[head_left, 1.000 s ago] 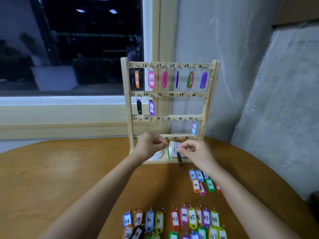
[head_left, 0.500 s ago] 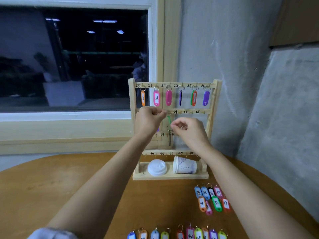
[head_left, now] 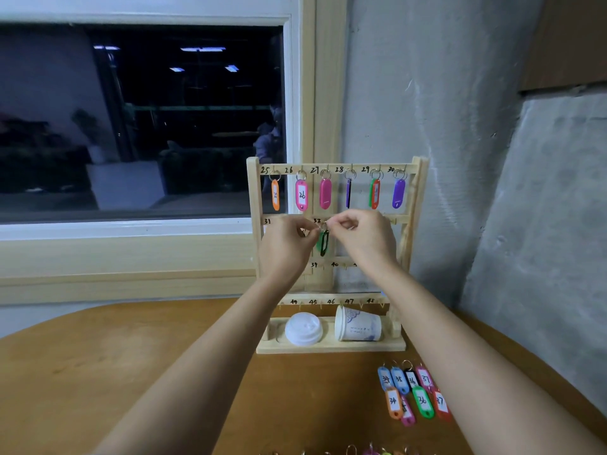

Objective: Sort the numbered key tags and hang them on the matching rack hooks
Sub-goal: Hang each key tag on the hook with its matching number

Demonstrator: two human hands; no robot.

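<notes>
A wooden key rack (head_left: 417, 198) stands at the back of the table, its hooks numbered 25 to 48. Coloured tags hang along its top row (head_left: 301, 195). Both hands are raised to the second row by the hook marked 33. My left hand (head_left: 287, 246) and my right hand (head_left: 363, 236) pinch the metal ring of a green tag and a black tag (head_left: 323, 243), which dangle between them. My hands hide the other tags on that row. A cluster of loose numbered tags (head_left: 414, 394) lies on the table at the right.
A white lid (head_left: 303, 328) and a tipped paper cup (head_left: 358, 325) lie in the rack's base tray. More tags (head_left: 371, 451) peek in at the bottom edge. A window sits to the left, a concrete wall to the right of the wooden table (head_left: 115, 372).
Both hands rose from the rack's bottom row to the second row, carrying the green and black tags up with them. The camera view tilted upward.
</notes>
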